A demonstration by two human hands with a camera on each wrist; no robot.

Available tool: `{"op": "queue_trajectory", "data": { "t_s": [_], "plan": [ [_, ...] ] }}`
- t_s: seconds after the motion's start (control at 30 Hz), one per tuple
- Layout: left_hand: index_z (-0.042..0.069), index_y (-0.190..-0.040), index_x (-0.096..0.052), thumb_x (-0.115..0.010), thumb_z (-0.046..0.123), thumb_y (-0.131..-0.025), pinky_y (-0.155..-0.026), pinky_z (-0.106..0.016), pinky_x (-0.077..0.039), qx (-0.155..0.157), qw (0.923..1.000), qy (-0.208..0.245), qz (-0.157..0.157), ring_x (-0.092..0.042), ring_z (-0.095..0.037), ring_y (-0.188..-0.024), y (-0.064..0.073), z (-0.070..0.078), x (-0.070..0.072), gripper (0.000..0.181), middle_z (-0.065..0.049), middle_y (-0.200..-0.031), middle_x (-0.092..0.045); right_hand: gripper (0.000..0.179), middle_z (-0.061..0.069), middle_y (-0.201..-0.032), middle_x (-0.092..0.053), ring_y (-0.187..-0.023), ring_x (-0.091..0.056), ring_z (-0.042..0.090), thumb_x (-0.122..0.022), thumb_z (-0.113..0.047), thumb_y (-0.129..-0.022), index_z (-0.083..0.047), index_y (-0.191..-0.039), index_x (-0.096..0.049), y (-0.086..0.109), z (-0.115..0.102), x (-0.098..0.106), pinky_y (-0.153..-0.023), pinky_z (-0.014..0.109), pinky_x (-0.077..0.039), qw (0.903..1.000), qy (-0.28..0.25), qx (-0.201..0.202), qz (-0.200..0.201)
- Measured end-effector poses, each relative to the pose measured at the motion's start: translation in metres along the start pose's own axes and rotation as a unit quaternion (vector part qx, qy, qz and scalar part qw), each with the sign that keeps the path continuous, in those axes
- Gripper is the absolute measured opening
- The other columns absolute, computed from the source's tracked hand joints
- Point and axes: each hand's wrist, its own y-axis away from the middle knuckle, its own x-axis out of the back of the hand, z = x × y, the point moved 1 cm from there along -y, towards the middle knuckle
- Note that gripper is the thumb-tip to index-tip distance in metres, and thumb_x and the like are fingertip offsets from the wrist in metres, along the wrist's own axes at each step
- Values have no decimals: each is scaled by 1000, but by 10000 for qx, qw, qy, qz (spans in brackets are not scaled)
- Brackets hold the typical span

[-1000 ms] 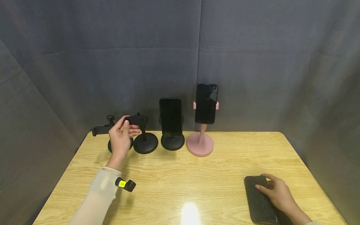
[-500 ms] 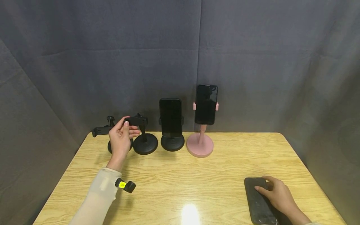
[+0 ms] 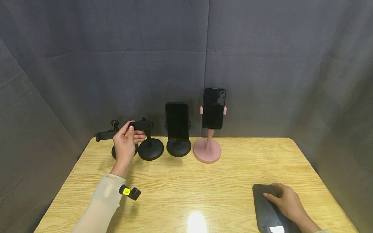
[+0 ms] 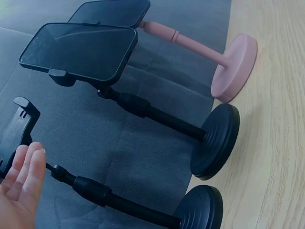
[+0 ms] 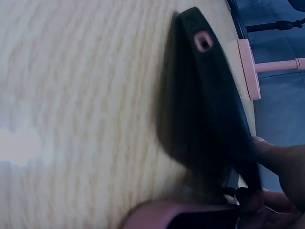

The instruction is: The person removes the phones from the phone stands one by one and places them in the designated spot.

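Black plastic at the left hand (image 3: 124, 142): thumb and fingers pinch the clamp (image 3: 141, 125) of a slim stand (image 3: 150, 143). The right hand (image 3: 287, 201), well apart and nearer the person, grips a dark phone (image 3: 266, 208) close to its far end, the phone seemingly tilted off the bench (image 3: 180, 184). Risks: held at one end, it could swivel or slip. A sideways tug on the clamp might tip the stand into the mounted phone (image 3: 177, 122) to the left hand's right.

The nearest phone (image 3: 265, 208) looks glossy, the black clamp (image 3: 142, 125) matt plastic.
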Motion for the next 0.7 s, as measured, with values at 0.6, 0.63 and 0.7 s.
{"op": "queue_trajectory", "data": {
  "t_s": [0.6, 0.63, 0.7],
  "plan": [
    [1, -136, -58, -46, 17, -109, -69, -20, -62, -39, 10000, 35, -17, -72, -3, -66, 0, 0, 1, 34, 6, -78, -72, 60, 39, -128, -60, -108, -65, 50, -78, -34, -89, 10, -128, -61, 3, 9, 3, -84, 57, -57, 9989, 176, 402, 145],
    [1, -136, -58, -46, 17, -109, -69, -20, -62, -30, 10000, 45, -19, -72, -3, -66, 0, 0, 1, 34, 6, -78, -72, 61, 39, -128, -60, -111, -63, 53, -78, -34, -89, 10, -128, -61, 3, 10, 3, -86, 60, -56, 9988, 188, 431, 141],
    [1, -136, -58, -46, 17, -109, -69, -20, -62, -16, 10000, 54, -22, -72, -3, -66, 0, 0, 1, 34, 7, -78, -72, 62, 39, -127, -60, -115, -60, 57, -78, -34, -89, 11, -128, -60, 4, 11, 3, -88, 63, -55, 9985, 203, 496, 130]
  ]
}}
